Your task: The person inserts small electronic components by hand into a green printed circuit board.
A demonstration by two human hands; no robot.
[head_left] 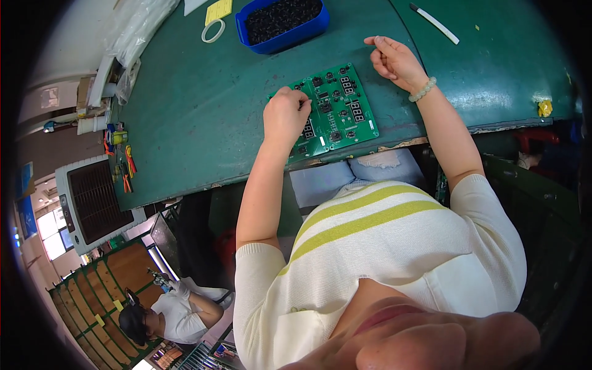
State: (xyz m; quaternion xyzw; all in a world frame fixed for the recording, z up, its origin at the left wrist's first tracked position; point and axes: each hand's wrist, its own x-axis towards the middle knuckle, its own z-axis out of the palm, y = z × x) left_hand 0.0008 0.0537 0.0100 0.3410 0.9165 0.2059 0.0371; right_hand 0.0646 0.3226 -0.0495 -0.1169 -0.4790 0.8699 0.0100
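One grn PCB [341, 120], blk comps [325, 107] + digit displays [357, 111], far end canted L, long axis unclear; L hand [285, 117] pinched, hold hidden, R hand [398, 65] half-curled, apparently empty.

Even, fairly bright light covers the green desk [191, 117]; the circuit board [339, 120] looks reasonably sharp. At left, the window [50, 237] glares white. Fisheye distortion bends straight edges, and the corners fall to black.

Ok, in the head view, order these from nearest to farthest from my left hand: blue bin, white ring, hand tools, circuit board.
1. Circuit board, under your left hand.
2. Blue bin, straight ahead.
3. White ring, left of the bin.
4. Hand tools, far left.
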